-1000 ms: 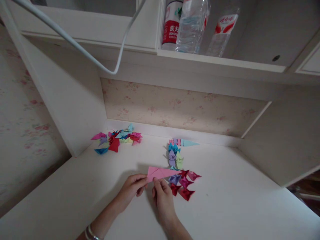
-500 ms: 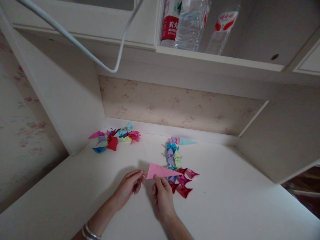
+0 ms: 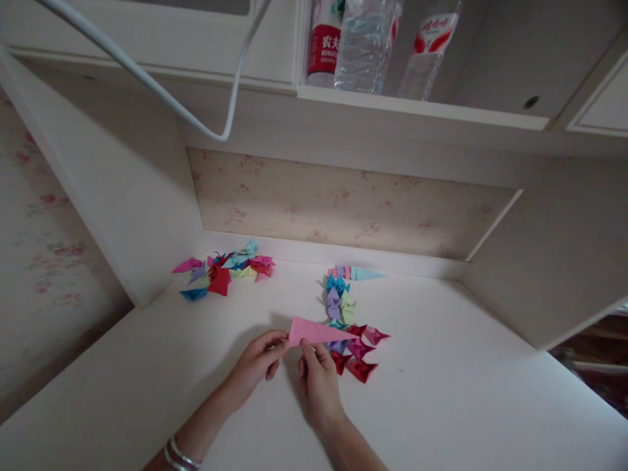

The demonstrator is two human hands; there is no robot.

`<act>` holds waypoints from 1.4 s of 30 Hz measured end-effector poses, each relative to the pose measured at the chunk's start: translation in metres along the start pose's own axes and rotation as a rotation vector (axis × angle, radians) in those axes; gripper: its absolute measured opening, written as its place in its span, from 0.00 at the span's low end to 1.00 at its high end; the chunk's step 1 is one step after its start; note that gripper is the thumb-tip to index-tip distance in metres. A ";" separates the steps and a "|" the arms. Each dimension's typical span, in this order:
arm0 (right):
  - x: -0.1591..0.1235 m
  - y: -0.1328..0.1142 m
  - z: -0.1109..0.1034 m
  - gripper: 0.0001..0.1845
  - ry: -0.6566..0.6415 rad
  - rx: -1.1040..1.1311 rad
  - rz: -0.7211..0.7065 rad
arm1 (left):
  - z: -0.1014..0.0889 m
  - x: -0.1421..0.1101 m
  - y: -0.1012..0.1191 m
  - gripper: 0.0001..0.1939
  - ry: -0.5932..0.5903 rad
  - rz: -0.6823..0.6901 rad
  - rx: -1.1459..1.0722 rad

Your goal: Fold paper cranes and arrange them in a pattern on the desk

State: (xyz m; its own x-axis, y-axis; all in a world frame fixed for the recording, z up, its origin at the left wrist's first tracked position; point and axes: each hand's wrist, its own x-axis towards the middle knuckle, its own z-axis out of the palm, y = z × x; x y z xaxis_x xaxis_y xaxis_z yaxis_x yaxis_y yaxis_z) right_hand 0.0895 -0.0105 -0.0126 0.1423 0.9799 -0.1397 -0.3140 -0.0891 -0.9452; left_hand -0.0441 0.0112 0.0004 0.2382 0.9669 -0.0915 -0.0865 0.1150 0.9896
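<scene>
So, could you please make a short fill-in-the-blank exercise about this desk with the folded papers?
1. Both hands, the left hand and the right hand, hold a folded paper whose colour is ____.
2. The bracelets are on the ____ wrist.
3. The plastic bottles stand on the ____ above the desk.
4. The red folded pieces lie to the ____ of the right hand.

Missing words: pink; left; shelf; right

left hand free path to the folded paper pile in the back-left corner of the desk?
Probably yes. The left hand pinches the pink paper, so it would let go first. Between it and the corner pile lies only bare desk; nothing blocks the way.
</scene>
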 end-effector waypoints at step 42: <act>0.195 -0.140 -0.148 0.12 0.427 -0.341 -0.050 | 0.010 0.002 -0.010 0.22 -0.123 0.177 0.671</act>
State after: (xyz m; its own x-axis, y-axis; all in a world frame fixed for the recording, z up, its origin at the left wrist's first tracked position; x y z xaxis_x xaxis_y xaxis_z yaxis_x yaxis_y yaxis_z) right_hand 0.3004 0.1669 0.0483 0.5399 0.8312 -0.1325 0.0145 -0.1666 -0.9859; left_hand -0.0333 0.0100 -0.0085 0.3869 0.9207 0.0512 0.4716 -0.2453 0.8470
